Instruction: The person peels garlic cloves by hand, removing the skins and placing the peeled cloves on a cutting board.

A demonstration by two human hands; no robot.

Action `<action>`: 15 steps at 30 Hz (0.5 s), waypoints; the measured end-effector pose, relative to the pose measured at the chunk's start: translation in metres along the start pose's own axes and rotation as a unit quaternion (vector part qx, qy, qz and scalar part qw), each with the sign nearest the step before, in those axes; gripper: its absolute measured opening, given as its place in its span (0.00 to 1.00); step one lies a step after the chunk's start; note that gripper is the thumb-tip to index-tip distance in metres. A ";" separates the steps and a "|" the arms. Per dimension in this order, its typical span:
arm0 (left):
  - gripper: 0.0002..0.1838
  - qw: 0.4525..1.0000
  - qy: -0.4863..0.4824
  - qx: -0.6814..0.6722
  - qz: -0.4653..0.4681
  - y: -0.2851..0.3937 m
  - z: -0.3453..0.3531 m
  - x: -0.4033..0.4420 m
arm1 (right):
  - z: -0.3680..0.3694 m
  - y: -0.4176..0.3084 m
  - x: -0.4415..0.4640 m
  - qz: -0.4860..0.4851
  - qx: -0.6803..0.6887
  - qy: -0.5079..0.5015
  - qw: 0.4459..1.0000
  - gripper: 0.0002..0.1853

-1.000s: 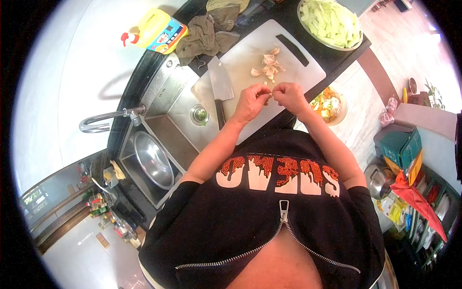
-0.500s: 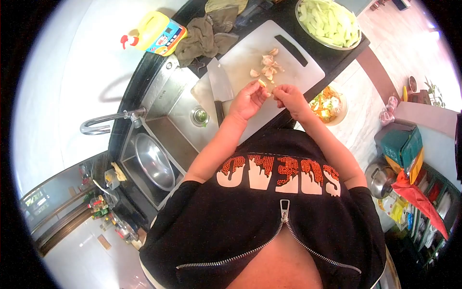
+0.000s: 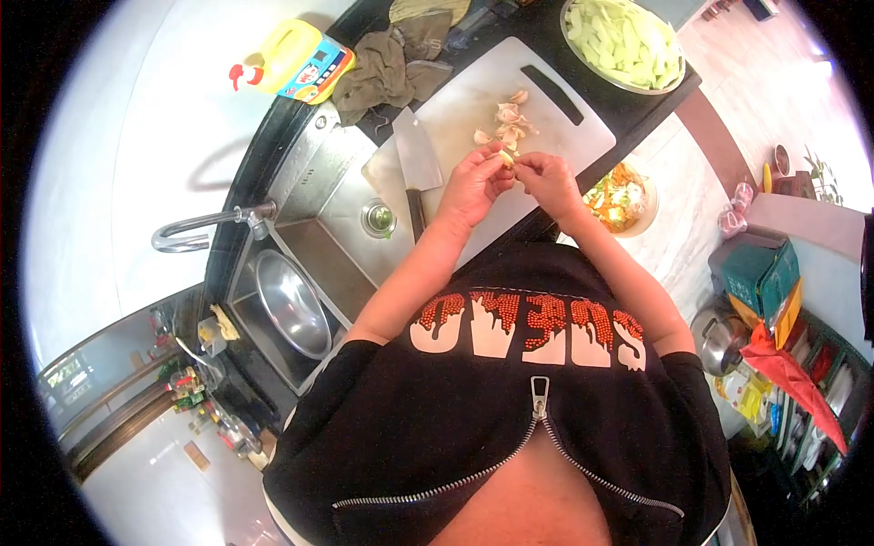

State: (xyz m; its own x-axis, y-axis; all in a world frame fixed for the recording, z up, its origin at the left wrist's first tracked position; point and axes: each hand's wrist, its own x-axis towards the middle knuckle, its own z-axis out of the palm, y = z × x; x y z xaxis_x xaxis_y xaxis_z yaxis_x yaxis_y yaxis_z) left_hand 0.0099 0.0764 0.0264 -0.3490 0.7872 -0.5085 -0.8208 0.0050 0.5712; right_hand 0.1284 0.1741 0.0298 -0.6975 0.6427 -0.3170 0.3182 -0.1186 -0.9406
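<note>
So, left hand [image 3: 472, 191] had a pale garlic clove [image 3: 506, 158] pinched between thumb and fingertips, other fingers curled in. Right hand [image 3: 551, 187] was just beside it, fingers bent, tips drawn together at the clove's near end; couldn't tell if they gripped the clove or a bit of skin. Clove was up over the cutting board [image 3: 578, 141], just on the near side of a small heap of unpeeled garlic [image 3: 510, 118].

Knife [image 3: 417, 156] lay flat along the board's left side, handle toward the person. Board's black grip [image 3: 553, 95] was at the far right. Left of the board: steel sink [image 3: 296, 187] with a round drain [image 3: 378, 218], faucet [image 3: 214, 221] at its left edge, metal bowl [image 3: 293, 305] in the nearer basin. Beyond the sink: yellow bottle [image 3: 305, 64], rumpled brown cloth [image 3: 378, 73] next to it. Far right of the counter: dish [image 3: 669, 90] heaped with pale green strips [image 3: 624, 45]. Below the counter's right edge: container [image 3: 654, 207] of mixed scraps [image 3: 619, 200].
</note>
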 end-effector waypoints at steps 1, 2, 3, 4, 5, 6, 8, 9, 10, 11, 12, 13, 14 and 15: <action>0.07 1.000 -0.002 0.013 0.001 0.003 0.004 -0.002 | -0.001 0.000 0.001 0.007 0.022 -0.004 1.000 0.10; 0.07 1.000 -0.003 0.026 0.001 0.004 0.005 -0.003 | -0.002 0.001 0.001 0.015 0.044 -0.008 0.999 0.10; 0.07 0.999 -0.009 0.033 -0.001 0.005 0.003 -0.002 | -0.002 0.004 0.003 0.018 0.053 -0.011 0.998 0.10; 0.07 0.999 -0.015 0.040 -0.002 0.004 0.000 -0.001 | -0.003 0.008 0.005 0.021 0.061 -0.015 0.998 0.10; 0.07 0.999 -0.021 0.047 -0.004 0.004 -0.002 0.001 | -0.003 0.010 0.006 0.024 0.070 -0.018 0.997 0.10; 0.07 0.999 -0.013 0.034 -0.010 0.003 -0.004 0.001 | -0.003 0.009 0.005 -0.009 0.010 -0.002 1.000 0.10; 0.06 1.000 0.004 0.008 -0.022 0.001 -0.007 0.002 | -0.003 0.004 0.001 -0.073 -0.108 0.031 0.991 0.10; 0.06 1.000 0.007 0.004 -0.029 0.001 -0.008 0.003 | -0.003 0.002 -0.001 -0.112 -0.137 0.045 0.983 0.09; 0.06 0.999 0.010 0.000 -0.036 0.001 -0.010 0.004 | -0.004 0.000 -0.002 -0.149 -0.166 0.058 0.973 0.09; 0.05 0.999 0.014 -0.004 -0.043 0.001 -0.011 0.004 | -0.004 -0.002 -0.003 -0.187 -0.195 0.072 0.960 0.09; 0.05 0.999 0.010 -0.010 -0.049 0.001 -0.012 0.005 | -0.004 -0.002 -0.003 -0.207 -0.203 0.069 0.954 0.08; 0.05 0.998 0.006 -0.015 -0.055 0.000 -0.014 0.005 | -0.004 -0.003 -0.002 -0.228 -0.211 0.066 0.948 0.08; 0.05 0.998 0.003 -0.020 -0.061 0.000 -0.015 0.005 | -0.004 -0.003 -0.002 -0.249 -0.218 0.062 0.942 0.07; 0.05 0.997 -0.001 -0.026 -0.067 0.000 -0.015 0.005 | -0.004 -0.003 -0.002 -0.250 -0.230 0.060 0.939 0.07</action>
State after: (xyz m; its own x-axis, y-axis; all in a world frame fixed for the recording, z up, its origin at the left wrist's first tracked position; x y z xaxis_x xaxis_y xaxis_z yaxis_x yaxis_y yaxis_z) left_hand 0.0011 0.0710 0.0138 -0.2340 0.7833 -0.5759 -0.8825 0.0774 0.4639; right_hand 0.1317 0.1762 0.0335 -0.7646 0.6153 0.1919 0.2336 0.5421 -0.8072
